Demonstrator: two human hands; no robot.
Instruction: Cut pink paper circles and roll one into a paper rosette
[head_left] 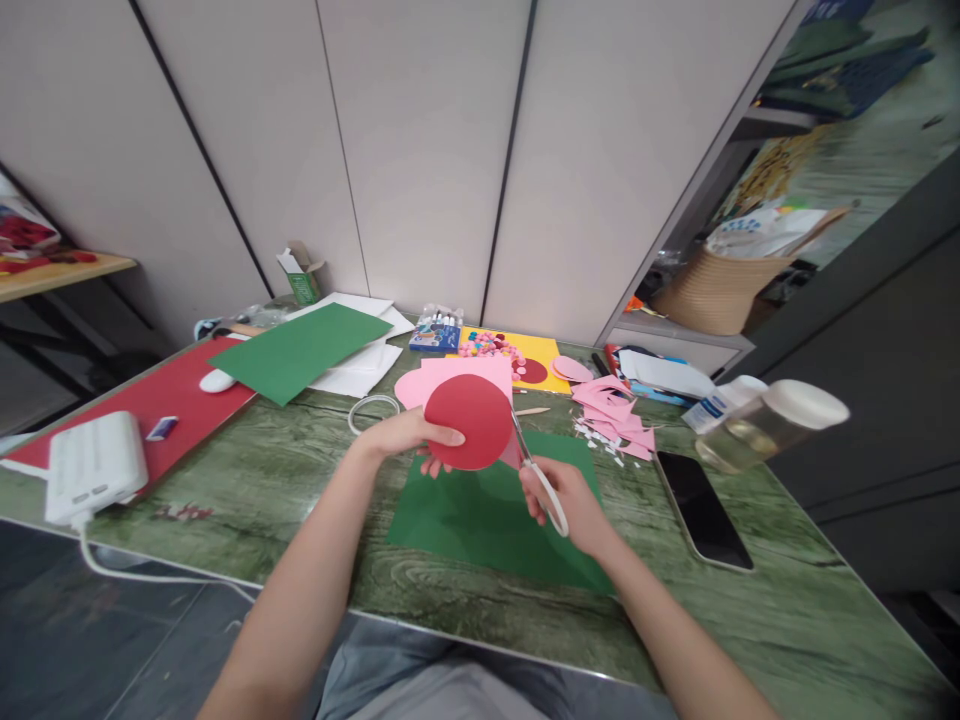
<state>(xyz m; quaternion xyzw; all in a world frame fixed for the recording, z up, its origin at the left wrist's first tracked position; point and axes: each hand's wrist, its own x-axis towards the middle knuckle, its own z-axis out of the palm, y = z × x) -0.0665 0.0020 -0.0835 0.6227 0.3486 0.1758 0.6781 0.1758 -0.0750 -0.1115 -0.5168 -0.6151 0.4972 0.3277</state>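
My left hand [411, 438] pinches a red paper circle [472, 425] together with a pink paper sheet [480, 368] behind it, thumb on the red face. My right hand [562, 495] is closed round the white handles of a pair of scissors [551, 495]. Their blades reach up along the circle's right edge, where the pink sheet shows; whether they bite into it I cannot tell. Below both hands a green paper sheet [487, 530] lies flat on the table.
Pink scraps [611, 410], a phone [701, 510] and a clear bottle [750, 430] are on the right. Yellow paper [551, 350] with small pompoms [487, 347] lies behind. A power bank [97, 465], red paper [195, 400] and another green sheet [304, 345] occupy the left.
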